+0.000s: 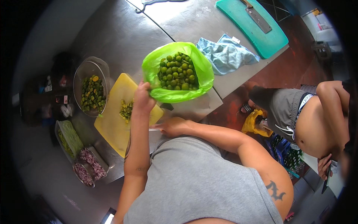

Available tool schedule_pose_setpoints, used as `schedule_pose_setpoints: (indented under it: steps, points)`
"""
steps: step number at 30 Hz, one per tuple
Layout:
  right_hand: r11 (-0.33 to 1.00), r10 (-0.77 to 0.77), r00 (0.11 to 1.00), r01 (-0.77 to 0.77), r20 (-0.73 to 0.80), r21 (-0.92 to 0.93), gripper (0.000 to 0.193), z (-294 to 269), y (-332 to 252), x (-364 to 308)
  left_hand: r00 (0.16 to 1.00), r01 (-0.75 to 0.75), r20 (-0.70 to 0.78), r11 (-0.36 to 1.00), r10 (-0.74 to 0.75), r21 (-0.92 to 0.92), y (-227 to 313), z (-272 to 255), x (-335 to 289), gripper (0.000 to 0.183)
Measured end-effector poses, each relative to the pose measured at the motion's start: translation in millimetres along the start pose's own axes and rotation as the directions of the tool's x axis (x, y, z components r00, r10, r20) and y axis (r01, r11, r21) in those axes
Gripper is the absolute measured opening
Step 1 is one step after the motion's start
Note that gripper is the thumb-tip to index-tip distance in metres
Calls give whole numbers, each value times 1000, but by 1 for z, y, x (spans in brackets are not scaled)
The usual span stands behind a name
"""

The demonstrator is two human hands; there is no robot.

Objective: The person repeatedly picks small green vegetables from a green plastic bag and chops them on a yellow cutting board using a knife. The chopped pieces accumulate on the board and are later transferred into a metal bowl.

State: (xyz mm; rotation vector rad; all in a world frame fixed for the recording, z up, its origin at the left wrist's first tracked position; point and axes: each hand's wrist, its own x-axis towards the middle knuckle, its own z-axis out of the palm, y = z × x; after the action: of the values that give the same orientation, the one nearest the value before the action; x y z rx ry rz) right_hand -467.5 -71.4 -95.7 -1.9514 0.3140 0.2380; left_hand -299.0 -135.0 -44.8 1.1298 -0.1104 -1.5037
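My left hand is closed on the near-left rim of a bright green plastic bag. Inside the wide-mouthed bag lie many small round green limes. Close to my waist, my right hand is wrapped round a knife; only a thin pale part of it shows, pointing left, and its handle is hidden by my fingers. Between my arms and a bowl sits a yellow cutting board, with small cut green pieces on it, partly behind my left forearm.
Halved limes fill a clear bowl at left. Containers of green strips and chopped purple onion stand nearer. A blue cloth and a teal board bearing a cleaver lie beyond the bag. Another person stands at right.
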Motion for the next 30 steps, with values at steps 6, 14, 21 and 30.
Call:
schedule_pose_setpoints:
  steps: [6,14,21,30]
  points:
    - [998,-56,998,57,-17,24,63,-6,-3,0,994,-77,-65,992,84,101,0,-21,-20,54]
    - [1000,-19,1000,19,-1,22,57,3,4,6,565,-363,429,-255,705,896,-14,12,-40,45]
    - [998,-56,998,56,3,-39,59,2,5,10,760,-284,368,-235,536,930,-25,16,30,42]
    - [995,-104,990,103,-93,-15,58,8,6,8,904,-176,195,-83,381,981,-23,17,13,55]
